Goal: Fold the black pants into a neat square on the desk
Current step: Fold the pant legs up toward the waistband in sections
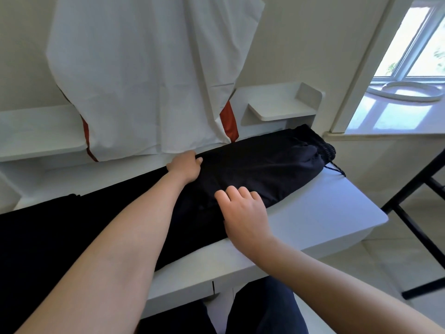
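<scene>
The black pants (252, 165) lie stretched out in a long band across the white desk (325, 213), running from the near left, where they pass out of sight, to the far right, where the gathered waistband (325, 148) sits with its drawstring (336, 168) trailing toward the desk's right edge. By the narrow shape, I judge the legs are already laid one over the other, so the lengthwise fold looks done, though I cannot see the layers themselves. What is left is most of the job: the band has to be folded across its length, probably more than once, and squared up, because right now it is a long strip and nothing like a square. My left hand (184, 166) is at the far edge of the pants with its fingers curled down over the cloth, gripping that edge. My right hand (244, 213) rests on the near edge with fingers loose and spread, pressing the fabric flat and holding nothing. The cloth near the waistband is rumpled and will want smoothing. As for containers, I see no box, basket or bin. The closest things are two small white shelves at the back of the desk: nothing shows on the right shelf (281, 109), and the left shelf (36, 136) is partly covered by a hanging white cloth (144, 80).
</scene>
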The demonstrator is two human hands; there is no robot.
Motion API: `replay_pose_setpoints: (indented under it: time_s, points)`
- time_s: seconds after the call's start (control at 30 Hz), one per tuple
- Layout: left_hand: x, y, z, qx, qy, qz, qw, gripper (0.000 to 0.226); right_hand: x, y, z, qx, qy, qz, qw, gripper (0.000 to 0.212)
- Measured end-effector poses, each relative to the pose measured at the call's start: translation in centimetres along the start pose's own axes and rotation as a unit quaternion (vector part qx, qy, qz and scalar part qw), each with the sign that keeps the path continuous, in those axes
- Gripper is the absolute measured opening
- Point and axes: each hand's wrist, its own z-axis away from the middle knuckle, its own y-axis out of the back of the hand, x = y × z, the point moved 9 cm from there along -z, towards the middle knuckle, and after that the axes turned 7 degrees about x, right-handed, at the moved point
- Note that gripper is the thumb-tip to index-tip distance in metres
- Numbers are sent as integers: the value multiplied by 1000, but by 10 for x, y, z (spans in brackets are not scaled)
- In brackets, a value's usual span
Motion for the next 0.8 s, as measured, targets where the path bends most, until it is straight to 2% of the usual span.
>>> replay_pose_setpoints:
  time_s: [0.13,0.23,0.33,0.5,0.63,0.8]
  points:
    - [-2,-1,-2,4,-1,-3,1000,35,1,-5,9,14,-50,-120,991,47]
    - [-2,-3,-3,4,-4,0,1000,35,9,-9,9,15,-59,-152,987,40]
    - [-2,-3,-3,11,-6,-4,1000,35,7,-7,3,27,-57,-134,989,31]
    - [-4,-3,-4,20,-10,6,1000,34,-7,-3,-2,62,-29,-138,988,31]
    - [-4,-4,-4,20,-17,11,1000,33,7,-1,1,79,-100,-194,973,32]
    - [-5,-4,-4,18,-19,16,1000,34,11,-7,-5,50,-126,-127,983,33]
